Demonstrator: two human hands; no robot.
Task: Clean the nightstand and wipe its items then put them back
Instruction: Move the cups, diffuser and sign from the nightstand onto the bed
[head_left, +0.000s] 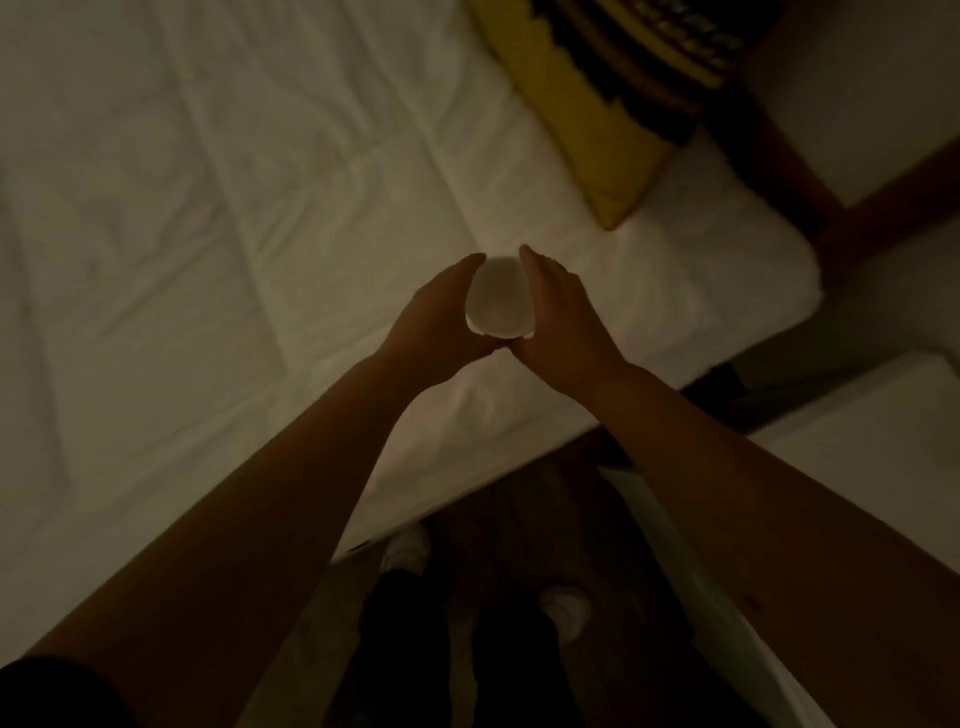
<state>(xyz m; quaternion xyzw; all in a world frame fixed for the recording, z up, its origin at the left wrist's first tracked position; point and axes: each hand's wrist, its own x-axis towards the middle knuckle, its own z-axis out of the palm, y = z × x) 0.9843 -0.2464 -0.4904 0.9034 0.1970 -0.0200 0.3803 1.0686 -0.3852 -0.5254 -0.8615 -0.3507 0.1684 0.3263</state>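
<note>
Two hands meet in the middle of the frame, and we hold a small round white thing (500, 297) between them, over the white bed (218, 218). Our left hand (434, 325) cups it from the left side and our right hand (563, 317) cups it from the right, with the fingers bent around it and the heels of both hands nearly touching below it. We think it is a little lamp or a cup from the nightstand, but the room is too dark for us to tell which. We guess we use both hands so it will not slip or drop, and we guess the bed is a soft spot to keep it while the nightstand gets cleaned. We cannot tell if it is touching the sheet or is just above it. A yellow pillow (582, 119) lies at the upper right of the frame, on the corner of the bed. A pale flat top (878, 441) shows at the right edge, lower down, and it may be the nightstand, but we are not sure. Our white shoes (563, 608) stand on the dark floor (524, 509) at the bottom of the frame. We see no names, labels or writing anywhere, and no cloth in either hand.
</note>
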